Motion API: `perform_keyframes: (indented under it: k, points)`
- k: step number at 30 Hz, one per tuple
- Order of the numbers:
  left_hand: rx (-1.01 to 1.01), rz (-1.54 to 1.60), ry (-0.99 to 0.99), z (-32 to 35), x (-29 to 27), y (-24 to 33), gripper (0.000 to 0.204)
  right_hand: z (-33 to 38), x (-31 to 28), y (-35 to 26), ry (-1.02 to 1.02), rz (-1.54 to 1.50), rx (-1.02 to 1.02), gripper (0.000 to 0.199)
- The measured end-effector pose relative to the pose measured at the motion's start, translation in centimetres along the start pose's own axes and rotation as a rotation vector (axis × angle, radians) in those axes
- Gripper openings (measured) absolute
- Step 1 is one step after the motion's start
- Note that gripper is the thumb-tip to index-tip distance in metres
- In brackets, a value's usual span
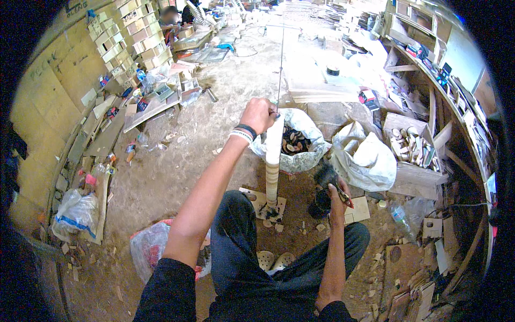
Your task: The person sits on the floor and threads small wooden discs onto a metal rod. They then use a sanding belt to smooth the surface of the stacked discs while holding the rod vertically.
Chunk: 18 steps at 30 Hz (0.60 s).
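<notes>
My left hand (258, 115) is closed in a pinch at the top of a tall, pale column of stacked round wooden pieces (272, 172), gripping a thin rod (281, 64) that rises above it. The column stands upright between my knees on a small wooden board (252, 197). To the right, my right hand (338, 194) is closed around a dark, fuzzy-ended tool (325, 175), perhaps a brush; a red tip shows beside the fingers. A black container (318, 206) sits just below it. Behind the column, an open white sack (308, 160) holds many dark-edged wooden discs.
Right of that sack are another white sack (367, 161) and a wooden box (413, 166) of wood pieces. A plastic bag (147, 249) lies by my left leg. Scraps litter the floor; a bottle (399, 216) lies right. Another person (170, 24) is far back left.
</notes>
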<state>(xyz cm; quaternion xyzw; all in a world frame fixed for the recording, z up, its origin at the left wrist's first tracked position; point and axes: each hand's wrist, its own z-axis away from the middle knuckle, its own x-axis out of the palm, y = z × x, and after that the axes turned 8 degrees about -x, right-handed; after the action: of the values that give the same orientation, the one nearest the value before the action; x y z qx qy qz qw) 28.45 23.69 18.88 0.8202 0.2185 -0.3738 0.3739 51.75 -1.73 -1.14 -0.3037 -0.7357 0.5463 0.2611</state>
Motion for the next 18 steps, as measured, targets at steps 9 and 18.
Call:
perform_keyframes:
  k: [9, 18]
  points:
    - [0.051, 0.02, -0.014, 0.0, 0.7, 0.7, 0.007, -4.8, 8.2, -11.1, -0.542, -0.13, -0.32, 0.055]
    - [0.168, 0.116, 0.016, 0.4, 0.6, 0.3, 0.007, -7.2, 8.0, -8.2, -0.434, -0.087, -0.139, 0.052]
